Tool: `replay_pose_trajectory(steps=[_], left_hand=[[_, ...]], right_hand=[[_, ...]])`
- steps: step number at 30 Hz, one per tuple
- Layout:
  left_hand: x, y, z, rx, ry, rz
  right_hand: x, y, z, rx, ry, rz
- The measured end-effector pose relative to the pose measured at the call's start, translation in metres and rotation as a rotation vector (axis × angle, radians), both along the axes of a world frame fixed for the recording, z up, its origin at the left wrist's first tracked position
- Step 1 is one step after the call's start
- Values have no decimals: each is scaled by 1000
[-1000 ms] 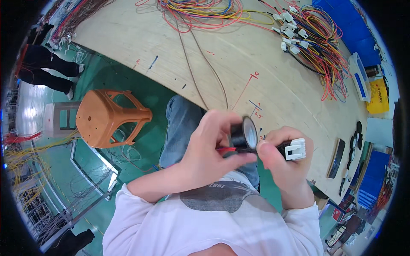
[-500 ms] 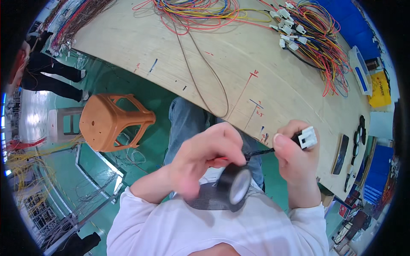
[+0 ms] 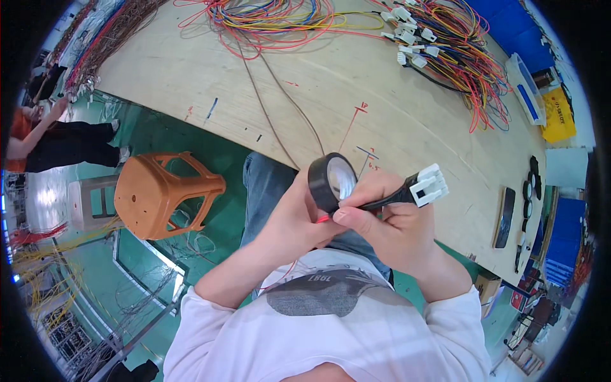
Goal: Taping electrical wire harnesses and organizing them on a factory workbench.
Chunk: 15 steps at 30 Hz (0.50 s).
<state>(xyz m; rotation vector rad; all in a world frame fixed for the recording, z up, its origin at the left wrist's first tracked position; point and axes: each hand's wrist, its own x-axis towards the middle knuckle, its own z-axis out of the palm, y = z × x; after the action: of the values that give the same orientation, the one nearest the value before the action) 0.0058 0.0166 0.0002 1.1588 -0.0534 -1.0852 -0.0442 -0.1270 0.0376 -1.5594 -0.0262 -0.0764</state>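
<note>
At the near edge of the table [image 3: 420, 140], a tape roll [image 3: 321, 186] is gripped by the left hand [image 3: 289, 219], a black cable [image 3: 396, 197] by the right hand [image 3: 401, 234].

Black tape roll [image 3: 320, 188], white connector [image 3: 429, 186]

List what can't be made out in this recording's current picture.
All in the head view:
Left hand: some fingertips, hidden behind the tape roll.
Red wire: part of its run, covered by the hands.
Black cable: its pinched stretch, covered by the right hand.
Wire coil: far part, cut off by the top edge.
</note>
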Motion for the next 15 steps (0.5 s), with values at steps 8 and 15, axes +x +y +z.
replay_pose_trajectory(steps=[8,15], left_hand=[[9,9,1,-534,240,378],[-6,-7,-13,-263,-820,386]], right_hand=[[-3,6,4,230,8,-192],[-2,2,9,42,-27,-186]])
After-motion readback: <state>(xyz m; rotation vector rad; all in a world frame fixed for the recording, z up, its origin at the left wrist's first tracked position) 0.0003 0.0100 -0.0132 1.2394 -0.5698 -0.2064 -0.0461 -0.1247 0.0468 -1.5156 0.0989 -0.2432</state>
